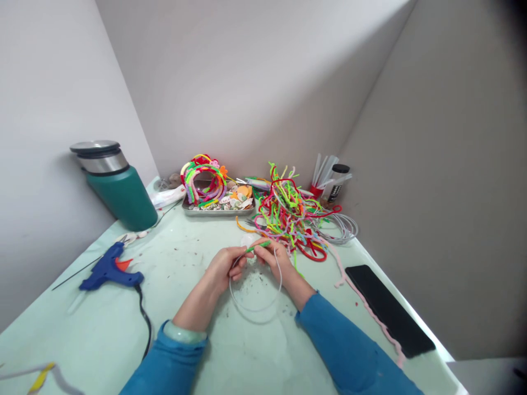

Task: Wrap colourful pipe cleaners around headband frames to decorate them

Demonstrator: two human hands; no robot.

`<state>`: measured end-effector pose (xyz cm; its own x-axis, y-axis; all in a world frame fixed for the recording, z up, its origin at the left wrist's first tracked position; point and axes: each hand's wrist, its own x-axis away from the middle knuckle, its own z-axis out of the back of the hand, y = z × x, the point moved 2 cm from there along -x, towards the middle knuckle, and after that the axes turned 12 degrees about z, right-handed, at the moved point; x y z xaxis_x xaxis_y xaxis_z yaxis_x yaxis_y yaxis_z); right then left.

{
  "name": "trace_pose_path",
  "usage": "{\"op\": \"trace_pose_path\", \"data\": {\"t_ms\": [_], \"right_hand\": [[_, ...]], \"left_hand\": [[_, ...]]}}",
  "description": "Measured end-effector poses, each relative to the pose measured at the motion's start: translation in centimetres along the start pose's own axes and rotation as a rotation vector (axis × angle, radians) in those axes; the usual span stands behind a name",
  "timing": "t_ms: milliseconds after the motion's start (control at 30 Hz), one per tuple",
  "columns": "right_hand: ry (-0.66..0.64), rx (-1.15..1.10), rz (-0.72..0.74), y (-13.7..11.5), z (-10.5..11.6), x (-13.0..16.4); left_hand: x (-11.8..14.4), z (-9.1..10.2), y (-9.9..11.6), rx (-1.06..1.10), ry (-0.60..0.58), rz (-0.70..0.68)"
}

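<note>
Both my hands meet over the middle of the table around a thin white hoop (256,311), which hangs down between them. A green pipe cleaner (258,247) wraps a short stretch at the hoop's top. My left hand (228,265) pinches the hoop at the left end of the green part. On the other side, my right hand (275,257) has thumb and fingers closed on the green wrapping. Just behind my right hand spreads a tangled heap of coloured pipe cleaners (284,206).
A blue glue gun (110,270) with a cord and a green bottle (123,192) stand at left. Behind are a metal tray (218,213), wrapped colourful hoops (205,184) and coiled grey wire (348,227). A black phone-like slab (391,310) and pink pipe cleaner (373,315) lie right.
</note>
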<state>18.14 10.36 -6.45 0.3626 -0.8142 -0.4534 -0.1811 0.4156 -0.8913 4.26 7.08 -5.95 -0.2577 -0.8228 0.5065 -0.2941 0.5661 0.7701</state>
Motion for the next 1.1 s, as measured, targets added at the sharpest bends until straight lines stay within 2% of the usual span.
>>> {"op": "trace_pose_path", "data": {"t_ms": [167,300,433,700,833,1100], "right_hand": [[0.109,0.024,-0.013,0.23,0.12,-0.24],[0.137,-0.004,-0.015,0.51,0.11,-0.34],[0.163,-0.018,-0.020,0.89,0.18,-0.43],[0.154,-0.019,-0.008,0.80,0.07,-0.44],[0.132,-0.022,-0.013,0.56,-0.08,-0.49],[0.115,0.011,-0.007,0.55,0.04,-0.51]], "left_hand": [[0.02,-0.08,0.40,-0.182,0.327,-0.304],[0.23,0.00,0.75,-0.369,0.458,-0.474],[0.57,-0.02,0.87,-0.546,0.565,-0.521],[0.94,-0.28,0.98,-0.791,0.676,-0.712],[0.87,-0.35,0.87,-0.850,0.713,-0.719],[0.81,-0.19,0.95,-0.868,0.686,-0.700]]}}
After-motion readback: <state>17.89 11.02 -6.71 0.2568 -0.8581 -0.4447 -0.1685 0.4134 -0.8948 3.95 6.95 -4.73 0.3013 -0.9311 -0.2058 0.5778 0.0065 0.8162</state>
